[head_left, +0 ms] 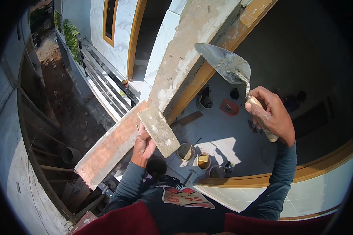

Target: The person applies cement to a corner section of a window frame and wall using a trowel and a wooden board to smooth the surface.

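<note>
A pointed brick trowel [225, 64] is in my right hand [276, 115]. My fingers are wrapped round its wooden handle, and the grey metal blade points up and left in front of the door frame. My left hand [143, 149] is closed on a small rectangular board [159, 132], its face smeared with dried mortar. The board hides part of my left fingers. Just beside that hand, a long reddish plank [110, 150] with a grey edge slants down to the left from the bottom of the bare cement strip [176, 64].
An orange-brown door frame [192, 90] runs alongside the cement strip. Several buckets [185, 151], one with a yellow thing [203, 159] in it, stand on the tiled floor below. A red tray [229, 107] lies farther in. At left, a slatted bench [102, 74] borders a drop to bare ground.
</note>
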The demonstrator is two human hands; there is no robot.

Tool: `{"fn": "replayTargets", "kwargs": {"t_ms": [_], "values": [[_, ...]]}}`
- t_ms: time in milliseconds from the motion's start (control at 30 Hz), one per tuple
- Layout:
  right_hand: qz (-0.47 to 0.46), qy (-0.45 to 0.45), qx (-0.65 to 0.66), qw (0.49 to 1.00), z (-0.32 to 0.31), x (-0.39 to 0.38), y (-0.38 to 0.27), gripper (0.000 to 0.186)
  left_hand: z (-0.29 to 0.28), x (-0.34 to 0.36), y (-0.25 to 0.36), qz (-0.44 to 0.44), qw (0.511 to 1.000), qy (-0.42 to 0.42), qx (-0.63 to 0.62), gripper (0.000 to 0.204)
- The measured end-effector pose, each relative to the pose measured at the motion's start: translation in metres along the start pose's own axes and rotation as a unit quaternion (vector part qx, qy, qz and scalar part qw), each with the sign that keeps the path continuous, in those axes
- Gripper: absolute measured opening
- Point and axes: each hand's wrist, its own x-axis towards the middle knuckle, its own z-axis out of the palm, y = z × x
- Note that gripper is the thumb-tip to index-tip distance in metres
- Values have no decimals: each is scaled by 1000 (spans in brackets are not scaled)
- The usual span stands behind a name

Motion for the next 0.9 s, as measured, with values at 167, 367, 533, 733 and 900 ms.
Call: {"fn": "replayTargets", "kwargs": {"t_ms": [167, 367, 533, 733, 900], "values": [[-34, -21, -50, 998, 47, 5, 29, 25, -6, 3, -10, 3, 1000, 11, -9, 74], [-65, -50, -18, 996, 96, 5, 80, 26, -7, 12, -19, -2, 1000, 20, 2, 69], [-12, -77, 184, 980, 135, -19, 118, 27, -10, 10, -15, -54, 995, 33, -81, 62], [-215, 122, 121, 961, 230, -35, 161, 27, 8, 3, -24, -190, 964, -50, -180, 42], [-211, 147, 94, 962, 224, -56, 172, 25, 10, -3, -10, -99, 984, 4, -147, 44]]}}
